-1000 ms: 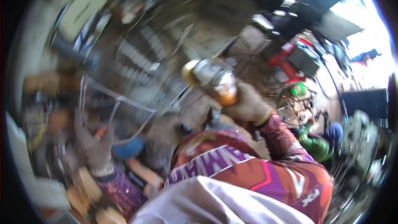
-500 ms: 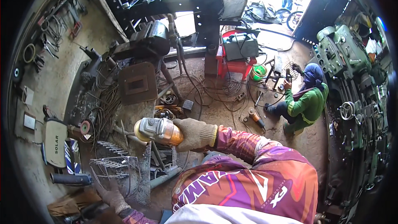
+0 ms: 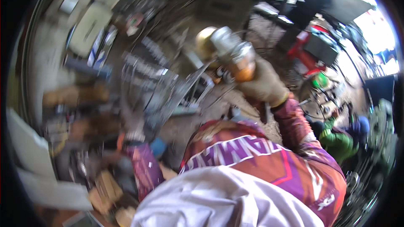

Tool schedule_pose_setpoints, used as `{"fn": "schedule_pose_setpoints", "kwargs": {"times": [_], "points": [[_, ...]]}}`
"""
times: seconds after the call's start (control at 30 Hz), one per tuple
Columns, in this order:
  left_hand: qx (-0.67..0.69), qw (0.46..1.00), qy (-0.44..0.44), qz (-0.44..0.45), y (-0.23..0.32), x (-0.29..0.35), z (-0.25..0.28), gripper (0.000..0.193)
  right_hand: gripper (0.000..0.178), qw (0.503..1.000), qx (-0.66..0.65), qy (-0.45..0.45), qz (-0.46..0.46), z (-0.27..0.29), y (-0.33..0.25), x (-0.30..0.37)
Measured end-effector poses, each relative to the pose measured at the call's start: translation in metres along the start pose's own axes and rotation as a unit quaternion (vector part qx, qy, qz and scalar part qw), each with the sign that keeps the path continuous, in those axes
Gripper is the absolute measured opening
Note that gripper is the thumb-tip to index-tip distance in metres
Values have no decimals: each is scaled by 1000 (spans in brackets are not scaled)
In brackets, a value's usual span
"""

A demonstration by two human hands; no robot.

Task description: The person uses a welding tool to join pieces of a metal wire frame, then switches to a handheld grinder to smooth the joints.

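Observation:
My right hand (image 3: 266, 80), in a tan work glove, grips an angle grinder (image 3: 229, 47) with an orange body and grey metal head. The grinder is raised, and its round pale disc (image 3: 205, 42) points to the left. My left hand (image 3: 133, 120), also gloved, is at the near left side of a thin metal rod frame (image 3: 158, 77) on the workbench. Motion smears its fingers, so I cannot make out whether they hold the frame or only lie against it.
At the right a co-worker in green (image 3: 341, 145) crouches by the machinery. A red stand (image 3: 304, 54) carries a grey box-shaped machine (image 3: 321, 48), with a green bucket (image 3: 320, 80) nearby. Cardboard boxes (image 3: 106, 187) sit at the lower left, a pale panel (image 3: 89, 29) at the upper left.
The view has swung left and blurred. My right hand still holds the grinder, now seen farther right and higher. My left hand appears higher, beside the rod frame.

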State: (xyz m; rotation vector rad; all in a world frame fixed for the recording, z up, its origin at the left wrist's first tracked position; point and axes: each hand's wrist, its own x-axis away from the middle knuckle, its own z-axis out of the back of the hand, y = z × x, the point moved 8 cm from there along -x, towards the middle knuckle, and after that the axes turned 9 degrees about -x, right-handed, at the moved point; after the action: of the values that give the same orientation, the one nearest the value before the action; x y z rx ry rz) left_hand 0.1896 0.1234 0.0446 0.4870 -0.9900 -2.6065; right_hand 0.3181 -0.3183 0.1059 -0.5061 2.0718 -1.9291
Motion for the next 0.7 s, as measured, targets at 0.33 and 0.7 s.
{"fn": "schedule_pose_setpoints", "kwargs": {"times": [0.33,0.7], "points": [[-89,982,139,93,47,60,44,53,68,998,8,-35,-50,-11,36,-9],[130,953,-269,-44,179,98,-167,72,61,998,48,-13,47,-31,4,-66]]}}
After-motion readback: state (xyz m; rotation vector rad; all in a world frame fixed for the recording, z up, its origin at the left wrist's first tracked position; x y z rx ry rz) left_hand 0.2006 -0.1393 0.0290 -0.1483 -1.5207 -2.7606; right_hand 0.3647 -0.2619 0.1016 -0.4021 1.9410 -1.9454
